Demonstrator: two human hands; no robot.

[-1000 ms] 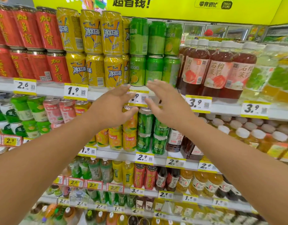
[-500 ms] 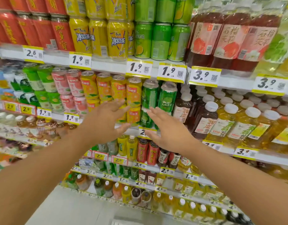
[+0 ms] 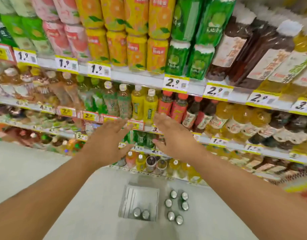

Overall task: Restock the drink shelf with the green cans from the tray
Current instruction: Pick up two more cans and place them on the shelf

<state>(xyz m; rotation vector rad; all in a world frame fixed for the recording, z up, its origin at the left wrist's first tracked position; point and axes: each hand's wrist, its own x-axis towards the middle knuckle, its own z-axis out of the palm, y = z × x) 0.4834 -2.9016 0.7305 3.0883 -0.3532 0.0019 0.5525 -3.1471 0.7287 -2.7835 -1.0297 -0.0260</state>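
My left hand [image 3: 107, 141] and right hand [image 3: 173, 135] are both empty, fingers spread, high above the tray [image 3: 126, 201] on the floor. Two cans [image 3: 141, 213] stand in its near edge, six more just right of it. I should lower straight and grip one can in each hand

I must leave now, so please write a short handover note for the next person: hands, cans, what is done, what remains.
Left hand and right hand: both open, empty, held apart in front of the shelves.
Shallow grey tray on the floor holds two cans.
Six more cans stand on the floor to its right; only their silver tops show.
Done: green cans already stand on the shelf.
Left: shelve the floor and tray cans.
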